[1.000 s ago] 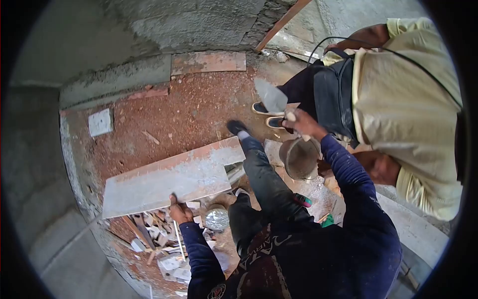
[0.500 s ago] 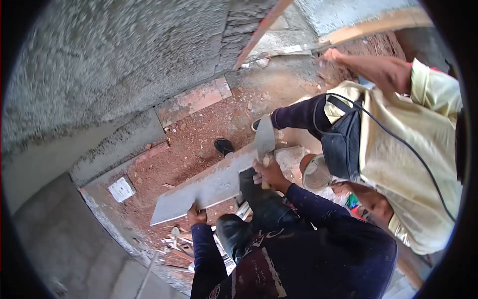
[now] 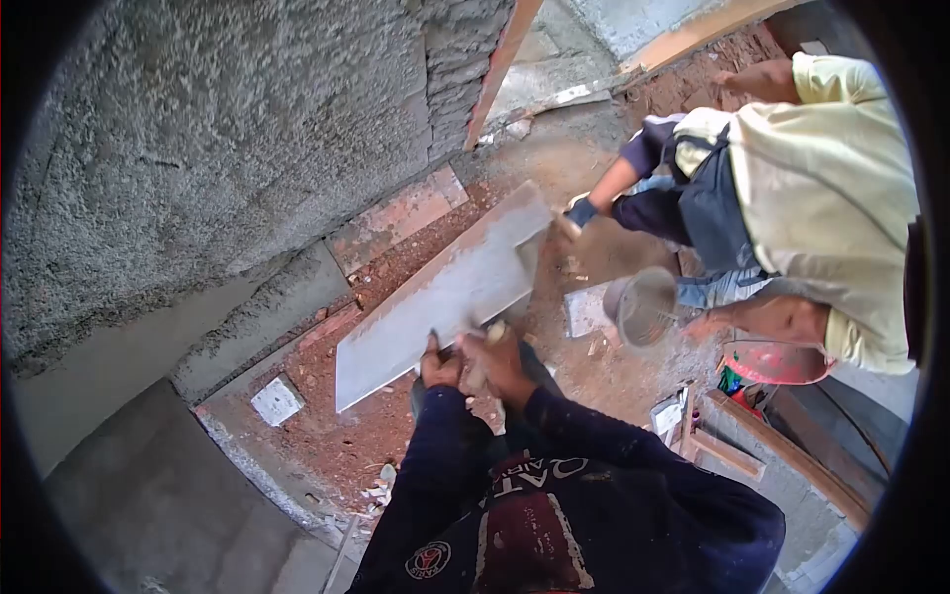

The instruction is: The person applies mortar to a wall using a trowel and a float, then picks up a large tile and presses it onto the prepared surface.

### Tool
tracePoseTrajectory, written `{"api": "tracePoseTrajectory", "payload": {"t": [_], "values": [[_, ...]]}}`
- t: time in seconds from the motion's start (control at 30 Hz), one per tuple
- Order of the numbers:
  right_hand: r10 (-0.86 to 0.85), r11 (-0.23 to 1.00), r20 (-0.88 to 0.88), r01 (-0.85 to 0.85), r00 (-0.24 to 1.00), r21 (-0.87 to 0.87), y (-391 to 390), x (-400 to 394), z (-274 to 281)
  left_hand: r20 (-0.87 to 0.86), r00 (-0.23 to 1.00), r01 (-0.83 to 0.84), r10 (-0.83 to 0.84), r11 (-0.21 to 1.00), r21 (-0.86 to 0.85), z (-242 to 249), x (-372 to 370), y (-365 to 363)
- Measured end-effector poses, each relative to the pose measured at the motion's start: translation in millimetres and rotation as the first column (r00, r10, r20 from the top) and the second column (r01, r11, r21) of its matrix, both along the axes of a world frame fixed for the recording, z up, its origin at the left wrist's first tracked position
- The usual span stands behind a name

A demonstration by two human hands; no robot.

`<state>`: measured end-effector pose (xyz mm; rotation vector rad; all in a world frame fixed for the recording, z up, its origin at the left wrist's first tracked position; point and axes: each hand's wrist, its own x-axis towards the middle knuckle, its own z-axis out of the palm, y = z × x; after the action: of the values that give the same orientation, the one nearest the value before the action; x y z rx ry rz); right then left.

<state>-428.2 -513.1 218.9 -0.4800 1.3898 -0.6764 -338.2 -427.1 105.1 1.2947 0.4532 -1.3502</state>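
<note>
A long grey-coated board (image 3: 435, 287) slants away in front of me over the reddish ground. My left hand (image 3: 440, 368) grips its near edge, thumb on top. Beside it, my right hand (image 3: 503, 364) is closed around the handle of a trowel (image 3: 496, 333), over the board's near edge; the trowel's blade is smeared by motion. Grey mortar-like residue coats the board's face, with a brownish strip along its far edge.
At right a person in a pale shirt (image 3: 811, 198) bends over, one foot (image 3: 580, 212) close to the board's far end. Near that person's hand is a bucket (image 3: 641, 307). A rough plastered wall (image 3: 237, 129) rises at left; a white tile piece (image 3: 278, 400) lies on the ground.
My right hand has come down and left with the trowel, near my left hand. The board has shifted right in view. The other person has moved right and the bucket shows more.
</note>
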Motion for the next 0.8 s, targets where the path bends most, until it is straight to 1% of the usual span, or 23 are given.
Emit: {"api": "tracePoseTrajectory", "payload": {"t": [0.03,0.07,0.1,0.13,0.17,0.2,0.23,0.27,0.3,0.33,0.37,0.4,0.47,0.5,0.57,0.63,0.7,0.73,0.77,0.8], "values": [[-0.010,0.999,0.000,0.010,1.000,-0.036,-1,6,-8,-0.184,0.962,-0.198,0.201,0.980,0.035,-2,-1,-6],[-0.015,1.000,0.001,0.015,1.000,-0.025,-10,11,-14,-0.333,0.849,-0.392,0.410,0.912,0.121,-6,-3,-11],[-0.163,0.986,0.105,0.160,0.981,0.035,-23,11,-18,-0.329,0.850,-0.390,0.411,0.911,0.131,-11,0,-18],[-0.308,0.950,0.185,0.290,0.933,0.119,-22,6,-20,-0.319,0.838,-0.444,0.442,0.893,0.071,-9,-3,-16],[-0.304,0.950,0.175,0.284,0.937,0.130,-19,-4,-30,-0.313,0.825,-0.495,0.471,0.869,0.000,-6,-2,-16],[-0.204,0.978,0.195,0.189,0.959,0.089,-26,-14,-45,-0.340,0.793,-0.505,0.506,0.858,0.097,8,8,-20],[-0.095,0.995,0.209,0.090,0.973,0.035,-42,-22,-61,-0.449,0.724,-0.557,0.525,0.828,0.070,-31,20,4],[-0.071,0.997,0.208,0.066,0.975,0.031,-54,-28,-67,-0.327,0.770,-0.579,0.548,0.815,0.001,-22,33,3],[-0.065,0.998,0.203,0.060,0.977,0.032,-72,-33,-70,-0.239,0.749,-0.629,0.618,0.777,0.035,-20,48,11],[-0.029,0.997,0.225,0.012,0.974,0.075,-92,-37,-76,-0.143,0.724,-0.674,0.675,0.736,0.062,-31,65,22],[-0.001,0.990,0.246,-0.033,0.969,0.137,-105,-45,-92,-0.064,0.740,-0.666,0.669,0.743,0.059,-50,83,38],[-0.011,0.986,0.242,-0.031,0.970,0.167,-110,-56,-124,0.020,0.755,-0.656,0.656,0.753,0.062,-69,99,54],[-0.010,0.987,0.305,-0.039,0.952,0.153,-136,-78,-198,0.135,0.812,-0.576,0.568,0.818,0.018,-79,111,48],[-0.009,0.982,0.299,-0.047,0.954,0.181,-151,-83,-224,0.187,0.829,-0.551,0.527,0.827,0.114,-90,109,36],[-0.046,0.993,0.148,0.028,0.988,0.119,-179,-89,-271,0.208,0.849,-0.518,0.486,0.843,0.142,-131,102,19],[-0.115,0.985,-0.008,0.116,0.993,0.126,-208,-103,-327,0.172,0.875,-0.478,0.452,0.864,0.158,-174,84,-13],[-0.129,0.989,-0.163,0.139,0.978,0.049,-246,-114,-360,0.187,0.913,-0.393,0.363,0.905,0.161,-219,65,-50],[-0.141,0.987,-0.168,0.152,0.976,0.055,-259,-120,-379,0.139,0.875,-0.483,0.463,0.845,0.230,-223,54,-90],[-0.221,0.975,-0.150,0.223,0.964,0.002,-274,-127,-398,0.143,0.901,-0.430,0.410,0.888,0.162,-259,47,-93],[-0.299,0.954,-0.131,0.295,0.945,-0.048,-285,-137,-414,0.137,0.898,-0.434,0.418,0.894,0.113,-262,33,-124]]}}
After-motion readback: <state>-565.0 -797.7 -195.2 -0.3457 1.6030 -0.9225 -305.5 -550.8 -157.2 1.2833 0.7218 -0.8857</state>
